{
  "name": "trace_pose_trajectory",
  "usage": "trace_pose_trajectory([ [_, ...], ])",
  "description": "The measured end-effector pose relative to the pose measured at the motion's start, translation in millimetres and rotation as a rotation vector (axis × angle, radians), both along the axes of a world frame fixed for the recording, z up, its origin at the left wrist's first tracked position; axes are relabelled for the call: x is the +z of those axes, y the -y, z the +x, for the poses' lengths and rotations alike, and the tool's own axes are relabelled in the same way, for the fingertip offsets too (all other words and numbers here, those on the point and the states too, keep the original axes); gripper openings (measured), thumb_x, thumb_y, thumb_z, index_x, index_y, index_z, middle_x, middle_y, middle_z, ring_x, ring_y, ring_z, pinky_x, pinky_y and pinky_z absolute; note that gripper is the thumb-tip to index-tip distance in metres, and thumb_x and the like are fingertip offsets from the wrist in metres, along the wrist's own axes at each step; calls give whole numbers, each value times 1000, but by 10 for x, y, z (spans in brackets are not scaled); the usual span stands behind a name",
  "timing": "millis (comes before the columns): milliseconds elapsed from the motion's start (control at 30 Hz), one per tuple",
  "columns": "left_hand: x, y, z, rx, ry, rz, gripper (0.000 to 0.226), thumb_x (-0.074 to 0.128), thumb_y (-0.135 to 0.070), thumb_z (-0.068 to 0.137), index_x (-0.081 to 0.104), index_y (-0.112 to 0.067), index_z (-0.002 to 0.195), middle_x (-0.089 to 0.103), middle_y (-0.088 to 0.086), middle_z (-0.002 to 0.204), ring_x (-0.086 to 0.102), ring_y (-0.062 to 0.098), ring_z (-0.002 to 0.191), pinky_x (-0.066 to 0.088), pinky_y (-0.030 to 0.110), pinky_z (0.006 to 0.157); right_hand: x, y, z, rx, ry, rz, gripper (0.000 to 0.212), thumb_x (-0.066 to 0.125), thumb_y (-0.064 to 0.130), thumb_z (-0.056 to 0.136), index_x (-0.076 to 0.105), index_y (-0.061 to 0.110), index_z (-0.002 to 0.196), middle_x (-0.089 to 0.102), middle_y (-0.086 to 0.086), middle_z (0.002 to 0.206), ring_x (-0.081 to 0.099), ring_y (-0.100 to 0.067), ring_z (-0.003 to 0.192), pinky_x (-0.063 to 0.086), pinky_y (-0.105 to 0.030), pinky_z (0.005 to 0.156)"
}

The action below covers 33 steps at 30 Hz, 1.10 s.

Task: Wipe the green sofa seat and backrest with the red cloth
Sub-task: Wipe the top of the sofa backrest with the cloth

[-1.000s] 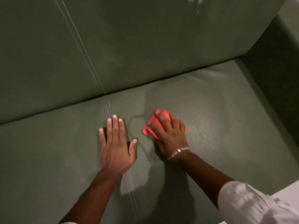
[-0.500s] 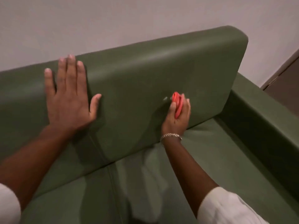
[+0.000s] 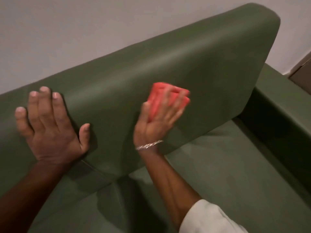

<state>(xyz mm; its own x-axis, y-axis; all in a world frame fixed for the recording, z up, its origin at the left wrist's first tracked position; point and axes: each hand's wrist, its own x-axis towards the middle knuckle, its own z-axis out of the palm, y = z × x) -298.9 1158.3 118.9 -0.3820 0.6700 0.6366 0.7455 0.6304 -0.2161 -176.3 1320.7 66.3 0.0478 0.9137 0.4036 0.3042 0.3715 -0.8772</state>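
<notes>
Nearest the camera, a rolled white fabric sleeve covers the person's right forearm at the lower right, and the bare left forearm enters from the lower left corner. Both arms reach across the smooth green upholstered sofa seat, which fills the bottom of the view and meets the cushion above it along a dark crease. A thin silver chain bracelet circles the right wrist, just above the seat's rear edge. Past it, the right hand presses against the front face of the padded green sofa backrest, near the middle of that face; its fingers are spread and curled over the folded red cloth, pinning it flat to the upholstery, with motion blur smearing the fingertips. The left hand lies flat on the backrest toward its left end, empty, fingers straight and splayed, thumb angled out to the right. At the right, beyond the backrest's rounded end, the green sofa armrest runs along the seat's right edge. Behind everything stands a plain pale grey wall.
</notes>
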Motion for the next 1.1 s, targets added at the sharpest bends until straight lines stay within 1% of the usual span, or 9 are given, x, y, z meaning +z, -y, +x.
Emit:
trace_pose_trajectory([
  [100,19,-5,80,36,6,-10,81,35,-49,93,12,-2,154,24,28,159,15,39,150,14,61,119,-91,76,155,117,181,173,59,46,49,93,38,22,145,22,-21,158,18,-46,148,22,-59,119],
  [267,46,-11,46,82,-8,-79,81,33,-51,93,13,-3,155,24,24,161,13,36,151,1,49,123,312,-397,-143,-334,-327,-427,61,34,57,93,37,29,147,24,-9,163,22,-31,150,19,-48,123],
  [433,215,79,118,-11,132,-133,82,36,-49,93,7,-5,155,17,22,163,13,38,152,6,53,122,-26,571,-163,-46,21,-25,61,57,35,92,40,11,146,23,-22,161,15,-34,151,17,-51,124],
  [533,404,349,-31,-163,120,-261,80,37,-47,92,10,-5,155,15,20,165,12,33,153,12,52,124,-39,748,-288,-147,-236,-434,64,48,44,92,34,18,149,16,-16,164,13,-34,153,12,-52,124],
  [600,559,530,-223,-246,109,-346,79,33,-50,92,12,-7,155,16,16,165,13,30,153,13,56,123,208,912,-505,-194,-305,-515,65,44,50,91,33,23,150,14,-14,165,10,-33,153,9,-49,125],
  [733,839,1097,-702,-226,221,-427,83,19,-60,93,7,-9,156,13,14,166,9,26,154,9,55,124,259,1696,-726,179,109,119,62,58,39,92,39,15,146,17,-25,162,7,-41,151,10,-52,124],
  [867,975,1888,-1195,-249,306,-497,82,16,-62,93,7,-10,156,17,16,165,13,28,153,13,46,124,398,1841,-913,138,201,195,57,49,48,94,44,21,145,22,-26,160,13,-52,147,18,-58,120],
  [1033,986,2702,-1601,-258,370,-447,75,19,-55,96,13,-9,156,22,17,163,17,26,152,15,43,124,568,2156,-1195,396,530,739,46,44,54,96,45,39,139,36,-9,158,23,-48,145,18,-67,116],
  [1100,964,2952,-1695,-228,368,-438,77,20,-55,96,15,-8,155,24,18,162,19,27,152,16,44,124,631,2240,-1256,317,440,576,43,42,54,97,48,38,136,36,-6,158,23,-43,146,21,-66,115],
])
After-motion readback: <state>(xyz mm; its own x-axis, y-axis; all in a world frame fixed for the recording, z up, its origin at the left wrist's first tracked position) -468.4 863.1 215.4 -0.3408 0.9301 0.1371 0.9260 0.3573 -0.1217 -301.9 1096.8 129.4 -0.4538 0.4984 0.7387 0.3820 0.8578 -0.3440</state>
